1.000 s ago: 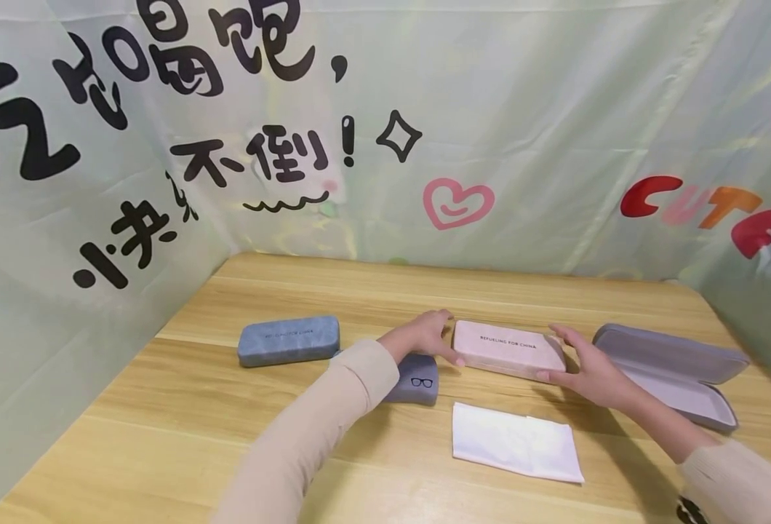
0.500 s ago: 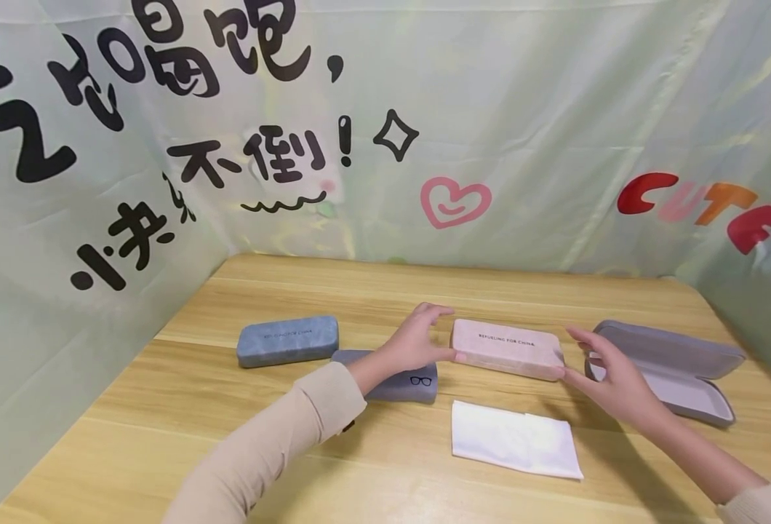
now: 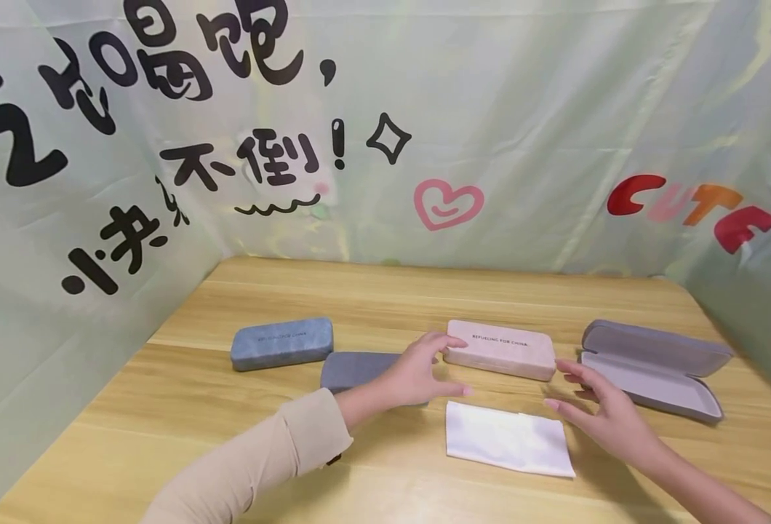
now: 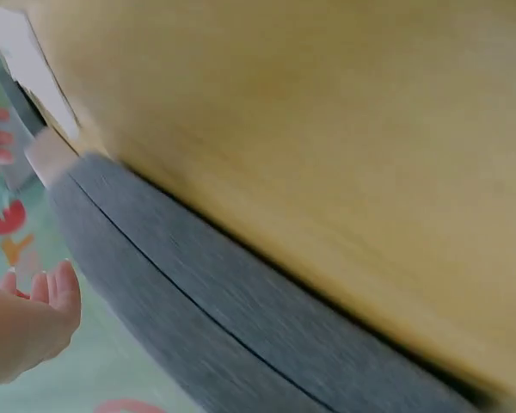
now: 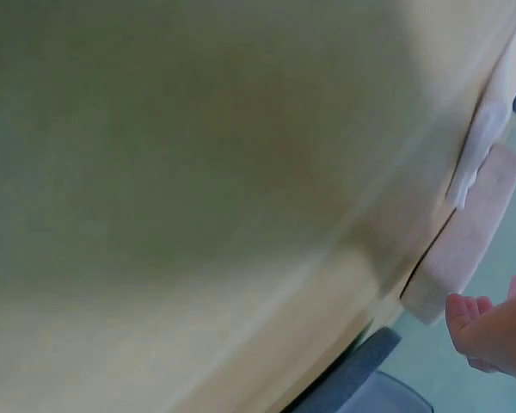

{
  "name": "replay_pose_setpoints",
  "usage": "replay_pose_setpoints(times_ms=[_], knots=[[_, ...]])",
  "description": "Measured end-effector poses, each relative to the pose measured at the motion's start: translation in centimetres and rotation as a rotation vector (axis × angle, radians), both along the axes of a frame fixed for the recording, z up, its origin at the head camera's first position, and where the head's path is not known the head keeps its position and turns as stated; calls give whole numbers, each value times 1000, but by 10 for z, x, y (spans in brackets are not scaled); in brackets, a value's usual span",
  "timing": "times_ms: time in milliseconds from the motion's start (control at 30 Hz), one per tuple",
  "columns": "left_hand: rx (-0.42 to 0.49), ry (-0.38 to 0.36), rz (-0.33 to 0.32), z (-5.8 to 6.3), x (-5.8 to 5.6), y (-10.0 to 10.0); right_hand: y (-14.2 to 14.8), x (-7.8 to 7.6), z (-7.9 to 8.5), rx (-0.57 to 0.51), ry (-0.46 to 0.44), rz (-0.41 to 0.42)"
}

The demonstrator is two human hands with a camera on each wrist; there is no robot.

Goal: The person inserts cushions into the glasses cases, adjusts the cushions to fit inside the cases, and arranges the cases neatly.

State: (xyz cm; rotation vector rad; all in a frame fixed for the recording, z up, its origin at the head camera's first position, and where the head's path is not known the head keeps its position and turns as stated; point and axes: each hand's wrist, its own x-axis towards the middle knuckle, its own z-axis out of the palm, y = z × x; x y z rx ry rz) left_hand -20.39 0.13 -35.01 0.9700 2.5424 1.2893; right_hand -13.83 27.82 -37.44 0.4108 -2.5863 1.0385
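A closed pink glasses case with dark lettering lies in the middle of the table. My left hand hovers over the right part of a closed grey-blue glasses case, hiding much of it. Its forefinger overlaps the pink case's left end; I cannot tell if it touches. My right hand, its fingers loosely bent and apart, is just in front of the pink case's right end and holds nothing. Below the pink case lies a folded white cloth. The left wrist view has the grey-blue case close up.
A closed blue glasses case lies at the left. At the right, a grey-purple glasses case stands with its lid up and its pale lining showing. A printed curtain encloses the back and sides of the wooden table.
Both hands have come away from the ends of the pink case and moved towards the person. The pink case stays where it was on the table. The view has shifted slightly.
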Motion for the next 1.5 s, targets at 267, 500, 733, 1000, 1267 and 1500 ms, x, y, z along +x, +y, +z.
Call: replay_pose_setpoints(times_ms=[267,500,733,1000,1267,1500], knots=[[-121,46,-28,-10,28,5,-3,9,-7,6,-101,42],[-269,121,-18,-17,49,8,-5,15,-14,-25,-137,68],[-296,85,21,-24,55,12,-5,18,-18,-3,-186,56],[-376,160,47,-28,58,17,-1,16,-22,57,-166,78],[-459,164,89,-25,59,25,1,11,-21,100,-217,156],[-511,125,118,-19,57,32,-1,9,-14,178,-325,122]])
